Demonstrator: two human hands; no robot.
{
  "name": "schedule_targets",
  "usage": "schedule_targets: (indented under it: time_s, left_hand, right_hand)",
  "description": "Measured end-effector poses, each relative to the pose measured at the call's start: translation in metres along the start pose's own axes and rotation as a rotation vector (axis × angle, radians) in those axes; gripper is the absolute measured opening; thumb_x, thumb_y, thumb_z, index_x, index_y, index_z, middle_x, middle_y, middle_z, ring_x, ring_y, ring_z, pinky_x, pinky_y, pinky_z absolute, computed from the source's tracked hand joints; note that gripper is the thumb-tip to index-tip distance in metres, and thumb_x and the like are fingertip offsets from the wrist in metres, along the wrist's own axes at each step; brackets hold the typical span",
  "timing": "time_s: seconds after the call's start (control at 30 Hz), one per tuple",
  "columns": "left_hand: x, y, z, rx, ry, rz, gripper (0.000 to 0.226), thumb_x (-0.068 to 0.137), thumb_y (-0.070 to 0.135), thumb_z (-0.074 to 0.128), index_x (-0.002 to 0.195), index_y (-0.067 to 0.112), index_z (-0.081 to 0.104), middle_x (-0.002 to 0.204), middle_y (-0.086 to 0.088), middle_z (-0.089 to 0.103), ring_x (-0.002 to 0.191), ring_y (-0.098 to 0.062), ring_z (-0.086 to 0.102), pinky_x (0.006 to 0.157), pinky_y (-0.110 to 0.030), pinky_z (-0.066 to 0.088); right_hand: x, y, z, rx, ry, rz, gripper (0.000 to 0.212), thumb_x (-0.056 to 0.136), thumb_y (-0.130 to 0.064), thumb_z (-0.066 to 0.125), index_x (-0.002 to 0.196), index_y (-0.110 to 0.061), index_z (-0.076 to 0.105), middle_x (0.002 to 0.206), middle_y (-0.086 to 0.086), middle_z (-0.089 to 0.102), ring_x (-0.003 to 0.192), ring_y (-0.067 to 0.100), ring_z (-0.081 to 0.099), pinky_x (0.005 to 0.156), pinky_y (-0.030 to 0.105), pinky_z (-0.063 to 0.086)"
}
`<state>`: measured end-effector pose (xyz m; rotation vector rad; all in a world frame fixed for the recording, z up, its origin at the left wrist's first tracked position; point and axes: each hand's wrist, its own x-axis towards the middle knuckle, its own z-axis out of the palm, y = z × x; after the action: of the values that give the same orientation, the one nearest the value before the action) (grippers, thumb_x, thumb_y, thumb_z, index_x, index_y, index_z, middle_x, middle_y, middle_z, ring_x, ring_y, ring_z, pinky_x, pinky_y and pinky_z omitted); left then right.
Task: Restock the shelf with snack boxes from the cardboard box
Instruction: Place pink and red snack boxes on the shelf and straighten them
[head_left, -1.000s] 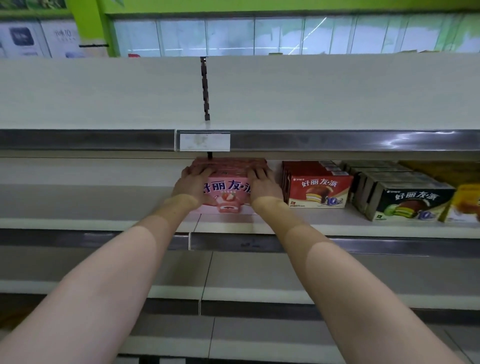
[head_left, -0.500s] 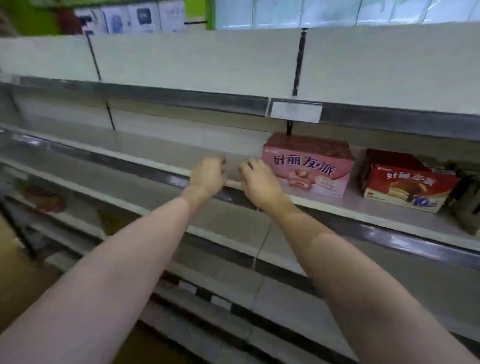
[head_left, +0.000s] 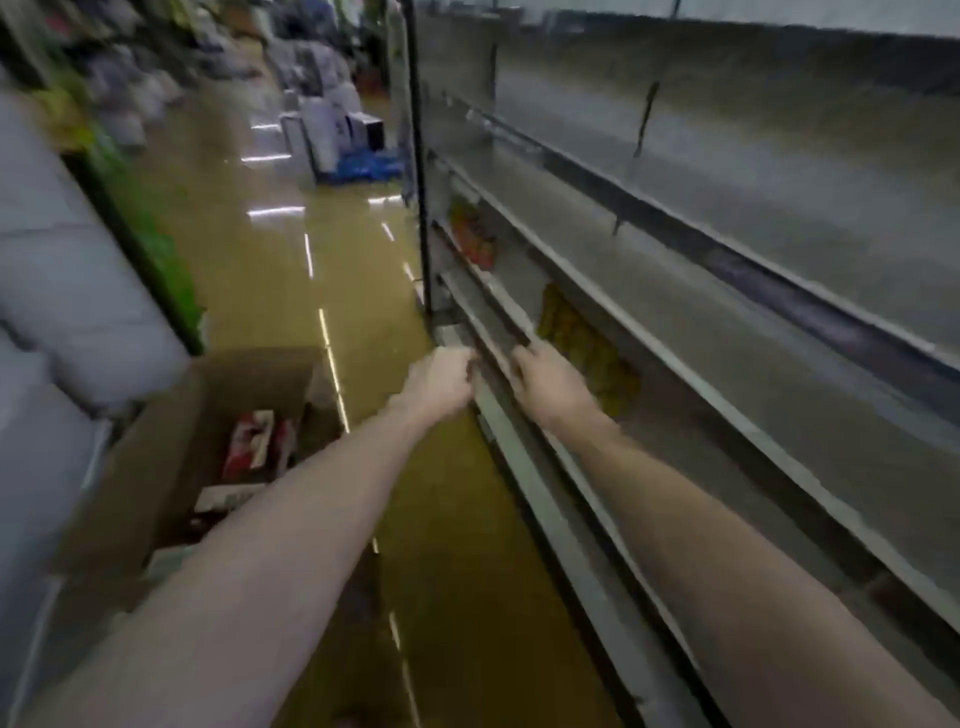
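The frame is motion-blurred. A brown cardboard box (head_left: 171, 447) stands open on the floor at the lower left, with red and white snack boxes (head_left: 249, 444) inside it. The long grey shelf unit (head_left: 675, 364) runs along the right. My left hand (head_left: 441, 379) and my right hand (head_left: 545, 384) are stretched out side by side in mid-air in front of the lower shelf edges. Both hang loosely curled and hold nothing. The cardboard box lies below and left of my left hand. The pink snack box on the shelf is out of view.
A yellowish glossy aisle floor (head_left: 322, 291) runs ahead between the shelf unit and stacked grey-white goods (head_left: 67, 291) on the left. Orange and yellow packs (head_left: 582, 343) sit on lower shelves. Pale boxes and a blue object (head_left: 363, 166) stand far down the aisle.
My hands let go of the pink snack box on the shelf and drew back. The view swung left and down, so the aisle and cardboard box now show.
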<state>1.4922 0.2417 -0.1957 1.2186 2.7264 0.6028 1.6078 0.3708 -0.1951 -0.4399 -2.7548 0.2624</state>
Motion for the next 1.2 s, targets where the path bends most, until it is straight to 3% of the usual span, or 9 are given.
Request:
schedule_targets:
  time_s: [0.13, 0.23, 0.33, 0.43, 0.63, 0.8, 0.97, 1.07, 1.2]
  left_hand:
    - [-0.034, -0.110, -0.004, -0.019, 0.021, -0.195, 0.011, 0.092, 0.022, 0.054, 0.096, 0.020, 0.064, 0.096, -0.003, 0.068, 0.087, -0.026, 0.065, 0.071, -0.035, 0.053]
    - [-0.061, -0.193, -0.001, -0.031, 0.022, -0.345, 0.010, 0.092, 0.022, 0.054, 0.095, 0.021, 0.064, 0.099, -0.004, 0.069, 0.092, -0.027, 0.065, 0.078, -0.038, 0.055]
    - [-0.087, -0.266, 0.005, -0.068, 0.030, -0.480, 0.007, 0.093, 0.020, 0.055, 0.094, 0.018, 0.062, 0.098, -0.006, 0.067, 0.095, -0.028, 0.063, 0.076, -0.036, 0.052]
    - [-0.107, -0.322, 0.012, -0.109, 0.028, -0.575, 0.007, 0.094, 0.021, 0.056, 0.091, 0.016, 0.060, 0.096, -0.007, 0.067, 0.094, -0.029, 0.063, 0.076, -0.039, 0.053]
    - [-0.130, -0.389, 0.029, -0.240, 0.042, -0.765, 0.014, 0.094, 0.020, 0.053, 0.104, 0.018, 0.062, 0.107, -0.006, 0.068, 0.102, -0.029, 0.063, 0.081, -0.040, 0.054]
    - [-0.127, -0.418, 0.040, -0.281, 0.084, -0.880, 0.016, 0.098, 0.018, 0.049, 0.106, 0.019, 0.063, 0.105, -0.004, 0.067, 0.095, -0.026, 0.062, 0.069, -0.032, 0.045]
    - [-0.091, -0.452, 0.050, -0.344, 0.110, -0.960, 0.014, 0.096, 0.015, 0.050, 0.103, 0.016, 0.062, 0.103, -0.003, 0.066, 0.098, -0.025, 0.063, 0.075, -0.034, 0.048]
    - [-0.053, -0.477, 0.057, -0.326, 0.120, -1.044, 0.020, 0.096, 0.019, 0.052, 0.113, 0.019, 0.061, 0.108, -0.003, 0.066, 0.103, -0.025, 0.062, 0.082, -0.035, 0.050]
    - [0.006, -0.515, 0.072, -0.350, 0.099, -1.162, 0.012, 0.095, 0.018, 0.051, 0.104, 0.020, 0.058, 0.102, -0.006, 0.067, 0.095, -0.028, 0.065, 0.077, -0.037, 0.053]
  right_hand:
    - [0.029, -0.089, 0.073, 0.098, -0.089, 0.032, 0.013, 0.098, -0.015, 0.049, 0.103, -0.010, 0.060, 0.101, 0.005, 0.059, 0.095, 0.023, 0.057, 0.077, 0.027, 0.041]
    - [0.044, -0.147, 0.134, 0.140, -0.244, -0.014, 0.003, 0.094, -0.015, 0.051, 0.092, -0.016, 0.053, 0.095, 0.002, 0.054, 0.097, 0.027, 0.057, 0.077, 0.033, 0.045]
    - [0.055, -0.192, 0.186, 0.169, -0.364, -0.081, 0.010, 0.097, -0.020, 0.049, 0.100, -0.013, 0.056, 0.109, 0.008, 0.058, 0.110, 0.030, 0.052, 0.086, 0.041, 0.049]
    - [0.066, -0.233, 0.228, 0.193, -0.411, -0.113, 0.010, 0.098, -0.023, 0.046, 0.098, -0.018, 0.055, 0.107, 0.004, 0.057, 0.106, 0.026, 0.052, 0.084, 0.037, 0.049]
    - [0.089, -0.294, 0.286, 0.262, -0.485, -0.198, 0.010, 0.097, -0.020, 0.050, 0.104, -0.017, 0.056, 0.102, 0.002, 0.053, 0.096, 0.022, 0.051, 0.081, 0.034, 0.048]
    - [0.122, -0.313, 0.329, 0.257, -0.560, -0.213, 0.014, 0.095, -0.022, 0.053, 0.106, -0.014, 0.057, 0.104, 0.006, 0.055, 0.100, 0.025, 0.052, 0.083, 0.037, 0.047]
    - [0.179, -0.318, 0.374, 0.250, -0.641, -0.249, 0.020, 0.095, -0.020, 0.053, 0.113, -0.013, 0.057, 0.109, 0.005, 0.055, 0.105, 0.023, 0.051, 0.090, 0.035, 0.045]
    - [0.226, -0.317, 0.410, 0.238, -0.674, -0.255, 0.023, 0.094, -0.019, 0.052, 0.116, -0.011, 0.054, 0.114, 0.007, 0.055, 0.108, 0.026, 0.051, 0.096, 0.039, 0.044]
    - [0.288, -0.309, 0.460, 0.164, -0.745, -0.274, 0.035, 0.094, -0.023, 0.056, 0.127, -0.014, 0.050, 0.129, 0.008, 0.054, 0.118, 0.027, 0.049, 0.102, 0.041, 0.039]
